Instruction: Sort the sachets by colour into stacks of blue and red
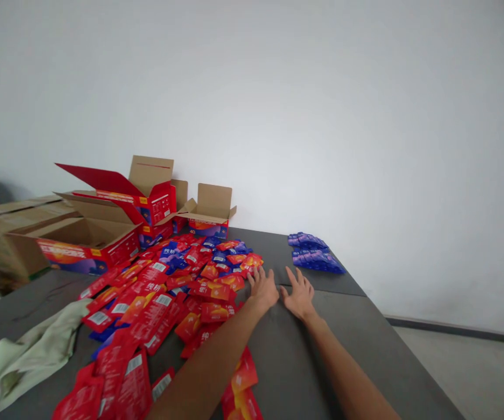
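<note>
A wide heap of red and blue printed sachets (147, 303) spreads over the left half of the dark table (287, 361). My left hand (262, 289) is at the right edge of this heap, fingers spread, its tips by a red-orange sachet (251, 262). Close beside it, my right hand (299, 294) lies over bare tabletop with its fingers apart and nothing in them. Beyond the right hand, toward the table's right edge, blue-purple sachets lie in two overlapping rows, a nearer row (317, 261) and a farther row (307, 240).
Open red cartons (121, 248) stand at the back left, with a smaller open carton (208, 227) by the wall. Brown cardboard boxes (11, 239) are at far left. A crumpled pale green cloth (37, 356) lies at the front left. The table's right edge drops to the floor.
</note>
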Demonstrator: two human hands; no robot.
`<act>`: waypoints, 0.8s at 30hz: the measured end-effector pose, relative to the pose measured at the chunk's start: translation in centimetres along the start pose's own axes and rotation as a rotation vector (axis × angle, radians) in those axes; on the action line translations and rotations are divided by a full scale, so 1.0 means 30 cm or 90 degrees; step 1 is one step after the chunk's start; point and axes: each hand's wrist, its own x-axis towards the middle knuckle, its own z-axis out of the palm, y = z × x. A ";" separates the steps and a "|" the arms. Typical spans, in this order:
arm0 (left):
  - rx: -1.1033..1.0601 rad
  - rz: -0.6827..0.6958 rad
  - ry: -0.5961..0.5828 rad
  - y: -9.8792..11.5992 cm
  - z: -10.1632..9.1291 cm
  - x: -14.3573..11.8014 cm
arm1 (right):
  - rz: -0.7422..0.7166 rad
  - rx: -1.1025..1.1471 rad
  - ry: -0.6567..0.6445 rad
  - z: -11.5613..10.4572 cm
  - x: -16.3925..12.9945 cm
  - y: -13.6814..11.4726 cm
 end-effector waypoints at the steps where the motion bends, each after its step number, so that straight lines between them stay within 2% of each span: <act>1: 0.007 -0.004 0.001 -0.028 -0.014 -0.018 | -0.006 0.006 -0.005 -0.003 -0.017 -0.028; 6: 0.060 -0.049 -0.004 -0.175 -0.082 -0.092 | -0.041 0.027 -0.016 -0.016 -0.109 -0.145; 9: 0.081 -0.056 -0.017 -0.235 -0.112 -0.135 | -0.054 0.042 -0.020 -0.023 -0.161 -0.196; 13: 0.094 -0.023 0.002 -0.250 -0.138 -0.179 | -0.062 0.076 -0.017 -0.027 -0.218 -0.247; 16: 0.097 -0.010 0.029 -0.239 -0.158 -0.178 | -0.064 0.107 -0.011 -0.020 -0.249 -0.273; 24: 0.138 -0.055 0.115 -0.271 -0.192 -0.066 | -0.065 0.152 0.002 0.024 -0.277 -0.299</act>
